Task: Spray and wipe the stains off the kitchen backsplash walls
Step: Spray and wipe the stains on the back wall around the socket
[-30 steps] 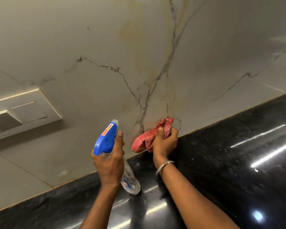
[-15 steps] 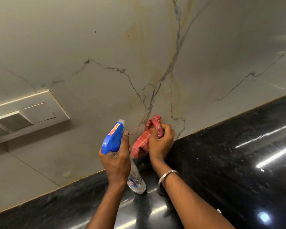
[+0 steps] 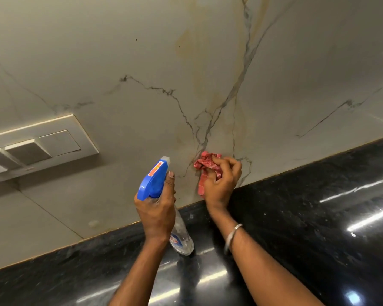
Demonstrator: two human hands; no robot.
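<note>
The backsplash wall [image 3: 142, 51] is pale marble with dark veins and yellow-brown stains [image 3: 210, 102] running down its middle. My right hand [image 3: 221, 184] grips a crumpled red checked cloth [image 3: 205, 165] and presses it on the wall just above the counter edge, at the foot of the veins. To the left of it, my left hand [image 3: 157, 208] holds a clear spray bottle [image 3: 181, 235] by the neck; its blue trigger head [image 3: 154, 177] points up at the wall, a little apart from the cloth.
A glossy black granite counter [image 3: 307, 217] runs along the bottom and right, meeting the wall on a slanting line. A white switch plate [image 3: 35, 146] is mounted on the wall at the left. A grout line [image 3: 49, 215] crosses the lower-left tile.
My right hand has bunched the cloth up tighter and slid it left and slightly up along the wall's base. The left hand keeps the bottle in about the same place.
</note>
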